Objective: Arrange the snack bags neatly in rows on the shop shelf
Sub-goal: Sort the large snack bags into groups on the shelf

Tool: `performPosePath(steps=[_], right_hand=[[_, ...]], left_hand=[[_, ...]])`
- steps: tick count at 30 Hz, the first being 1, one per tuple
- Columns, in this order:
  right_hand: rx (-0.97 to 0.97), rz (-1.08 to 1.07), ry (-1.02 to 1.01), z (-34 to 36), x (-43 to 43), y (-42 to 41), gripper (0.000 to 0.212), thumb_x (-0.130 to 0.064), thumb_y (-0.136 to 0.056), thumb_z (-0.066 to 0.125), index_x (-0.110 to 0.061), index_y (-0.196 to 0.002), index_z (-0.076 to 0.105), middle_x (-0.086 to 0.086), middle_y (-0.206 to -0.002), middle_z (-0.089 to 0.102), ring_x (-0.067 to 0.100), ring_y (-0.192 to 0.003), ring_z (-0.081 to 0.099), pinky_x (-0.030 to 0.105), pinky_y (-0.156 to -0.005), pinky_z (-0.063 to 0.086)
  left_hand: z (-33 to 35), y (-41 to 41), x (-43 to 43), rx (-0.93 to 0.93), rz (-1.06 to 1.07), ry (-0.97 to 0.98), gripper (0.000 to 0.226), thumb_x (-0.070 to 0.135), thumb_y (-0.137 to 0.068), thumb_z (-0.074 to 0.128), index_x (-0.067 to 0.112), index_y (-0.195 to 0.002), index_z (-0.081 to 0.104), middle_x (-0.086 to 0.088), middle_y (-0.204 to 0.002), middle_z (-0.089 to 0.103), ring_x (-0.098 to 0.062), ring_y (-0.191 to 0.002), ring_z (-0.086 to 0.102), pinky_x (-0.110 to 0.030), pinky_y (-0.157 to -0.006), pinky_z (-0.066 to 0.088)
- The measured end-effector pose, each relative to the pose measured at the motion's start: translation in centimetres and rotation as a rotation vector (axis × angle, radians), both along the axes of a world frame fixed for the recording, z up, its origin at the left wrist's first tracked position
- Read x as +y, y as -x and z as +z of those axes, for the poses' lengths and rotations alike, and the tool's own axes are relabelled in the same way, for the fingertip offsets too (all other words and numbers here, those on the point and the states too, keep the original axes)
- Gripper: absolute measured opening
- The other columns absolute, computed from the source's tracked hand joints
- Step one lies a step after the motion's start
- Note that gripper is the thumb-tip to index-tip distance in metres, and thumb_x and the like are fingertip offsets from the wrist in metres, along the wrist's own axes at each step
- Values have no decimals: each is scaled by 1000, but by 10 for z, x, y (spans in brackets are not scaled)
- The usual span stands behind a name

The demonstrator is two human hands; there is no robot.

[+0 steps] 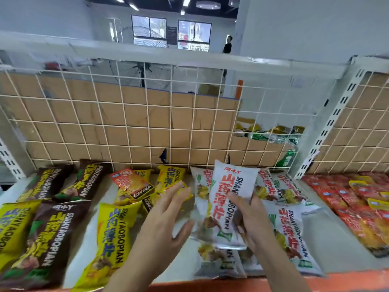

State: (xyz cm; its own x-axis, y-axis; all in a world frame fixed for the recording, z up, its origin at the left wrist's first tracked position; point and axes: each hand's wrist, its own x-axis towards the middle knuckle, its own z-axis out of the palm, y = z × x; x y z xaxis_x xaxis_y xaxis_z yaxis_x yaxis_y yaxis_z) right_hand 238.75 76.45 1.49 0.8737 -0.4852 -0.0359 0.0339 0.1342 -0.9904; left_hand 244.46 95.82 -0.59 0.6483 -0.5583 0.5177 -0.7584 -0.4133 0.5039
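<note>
My right hand grips a white snack bag with red lettering, lifted and tilted above other white bags lying on the shelf. My left hand is open, fingers spread, just left of that bag and over the shelf. Yellow bags lie in the middle. Dark brown bags lie at the left. A small orange-red packet rests on yellow bags at the back.
A white wire grid backed with cardboard closes the shelf's rear. Red and yellow packets fill the neighbouring section on the right. An orange rail runs along the front edge. A person stands far behind.
</note>
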Motion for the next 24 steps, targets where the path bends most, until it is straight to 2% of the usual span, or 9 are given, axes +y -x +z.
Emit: performPosePath(steps=[4, 6, 8, 10, 12, 14, 16, 21, 24], right_hand=[[25, -22, 90, 5, -53, -9, 22, -13, -88, 60, -8, -108, 55, 3, -43, 52, 16, -31, 43, 21, -34, 34], [37, -43, 102, 7, -76, -20, 13, -15, -87, 61, -13, -100, 59, 2, -55, 63, 21, -47, 55, 26, -45, 42], [62, -70, 90, 7, -95, -36, 5, -18, -87, 62, -16, -90, 59, -3, -66, 67, 14, -55, 62, 23, -49, 45], [103, -72, 72, 1, -114, -55, 8, -21, -88, 62, -19, -83, 56, -12, -53, 61, 2, -45, 56, 19, -46, 40], [143, -60, 53, -5, -127, -74, 11, -22, -87, 63, -16, -81, 55, -9, -47, 55, 7, -41, 51, 22, -49, 36], [156, -10, -9, -14, -134, -90, 13, -19, -88, 62, -9, -96, 60, 4, -74, 67, 21, -65, 62, 28, -61, 46], [155, 21, -74, -20, -137, -99, 23, -14, -88, 60, -6, -109, 58, 11, -100, 69, 28, -89, 66, 37, -74, 53], [207, 56, 102, -37, -135, -101, 23, -14, -90, 59, -2, -109, 59, 11, -101, 69, 24, -93, 66, 29, -73, 53], [247, 105, 150, -35, -134, -99, 14, -10, -91, 56, -5, -102, 61, 8, -96, 69, 20, -88, 65, 26, -69, 49]], left_hand=[[-18, -14, 8, -117, 135, -151, 47, 46, -84, 39, 36, -131, 40, 13, -139, 40, -13, -121, 46, -27, -96, 40], [-26, -18, 13, -104, 196, -199, 47, 46, -83, 39, 34, -129, 45, 9, -134, 47, -18, -115, 53, -35, -88, 49], [-32, -20, 16, -111, 248, -218, 47, 45, -81, 40, 34, -127, 46, 7, -129, 52, -17, -111, 54, -38, -82, 52], [-35, -21, 18, -150, 283, -250, 48, 44, -80, 40, 34, -126, 45, 7, -125, 55, -13, -107, 48, -38, -79, 52], [-36, -22, 19, -166, 307, -278, 48, 45, -80, 40, 32, -126, 46, 9, -124, 56, -11, -105, 46, -36, -77, 52], [-37, -25, 21, -161, 334, -295, 50, 45, -80, 40, 29, -127, 47, 9, -123, 56, -10, -105, 46, -35, -75, 52], [-38, -31, 22, -157, 354, -315, 51, 46, -80, 40, 29, -128, 47, 10, -122, 57, -10, -106, 46, -34, -76, 51], [-33, -39, 17, -183, 367, -332, 47, 46, -80, 39, 30, -124, 48, 10, -121, 59, -8, -105, 46, -33, -76, 52], [-29, -40, 12, -207, 360, -343, 48, 47, -82, 37, 29, -124, 51, 11, -121, 59, -8, -105, 47, -32, -77, 52]])
